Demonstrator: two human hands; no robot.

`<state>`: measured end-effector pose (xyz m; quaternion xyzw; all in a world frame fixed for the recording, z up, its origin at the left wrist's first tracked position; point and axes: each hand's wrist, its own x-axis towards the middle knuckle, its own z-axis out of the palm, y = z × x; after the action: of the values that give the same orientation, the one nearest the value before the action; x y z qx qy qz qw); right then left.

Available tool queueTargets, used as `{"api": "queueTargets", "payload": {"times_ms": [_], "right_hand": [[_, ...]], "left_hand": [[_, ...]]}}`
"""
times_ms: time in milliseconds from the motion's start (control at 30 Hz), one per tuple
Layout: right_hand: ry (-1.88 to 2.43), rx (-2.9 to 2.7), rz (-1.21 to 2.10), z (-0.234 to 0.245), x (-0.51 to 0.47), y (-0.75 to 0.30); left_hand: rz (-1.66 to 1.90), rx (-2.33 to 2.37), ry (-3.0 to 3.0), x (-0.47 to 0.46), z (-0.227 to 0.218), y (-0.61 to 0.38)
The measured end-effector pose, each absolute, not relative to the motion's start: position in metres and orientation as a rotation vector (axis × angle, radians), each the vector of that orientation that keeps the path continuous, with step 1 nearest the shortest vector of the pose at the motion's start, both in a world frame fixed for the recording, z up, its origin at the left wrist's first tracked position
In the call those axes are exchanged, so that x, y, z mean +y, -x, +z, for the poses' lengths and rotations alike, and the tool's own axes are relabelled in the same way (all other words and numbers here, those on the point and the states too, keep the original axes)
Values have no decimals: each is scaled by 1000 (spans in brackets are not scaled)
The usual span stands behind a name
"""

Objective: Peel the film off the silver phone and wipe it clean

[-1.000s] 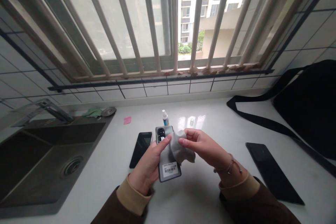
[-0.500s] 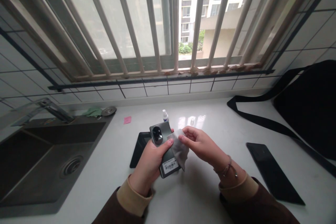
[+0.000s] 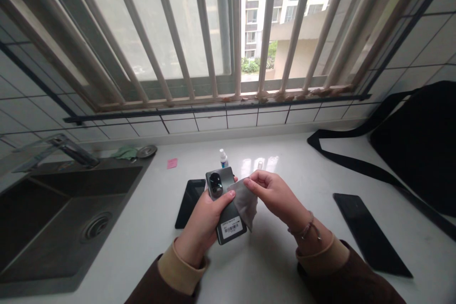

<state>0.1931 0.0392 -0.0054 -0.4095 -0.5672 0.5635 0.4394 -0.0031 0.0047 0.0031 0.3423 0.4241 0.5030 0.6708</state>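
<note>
- Centrally in the head view, a phone (image 3: 230, 211) is held above the white counter (image 3: 278, 266), its back turned up, so that the camera block (image 3: 215, 183) and a barcode label (image 3: 232, 230) are shown.
- It is gripped by the left hand (image 3: 204, 218), curled around it with the thumb laid across the back.
- A grey cloth (image 3: 246, 199) is pinched between thumb and fingers of the right hand (image 3: 273, 192) and is draped at the phone's right edge.
- Just left, a black device (image 3: 187, 209) is partly hidden by the left hand.
- Just beyond the phone, a bottle (image 3: 223, 157) is stood upright, its base hidden.
- A pink note (image 3: 172, 164) is placed farther left, near the sink (image 3: 64, 242).
- Well to the right, a black slab (image 3: 370, 232) is laid near a black bag (image 3: 420, 147).
</note>
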Motion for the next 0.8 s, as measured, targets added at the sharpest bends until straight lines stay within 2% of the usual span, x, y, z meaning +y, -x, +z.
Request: {"api": "queueTargets", "payload": {"times_ms": [200,433,800], "right_hand": [[973,-1301,1508,0,37,-191],[920,-1287,1863,-5,40,-196],[1051,-1283,1800,-4,44,-202]], "left_hand": [[1134,909,-708,4,7,0],[1247,904,-528,12,8,9],[1379,933,-445,17,8,9]]}}
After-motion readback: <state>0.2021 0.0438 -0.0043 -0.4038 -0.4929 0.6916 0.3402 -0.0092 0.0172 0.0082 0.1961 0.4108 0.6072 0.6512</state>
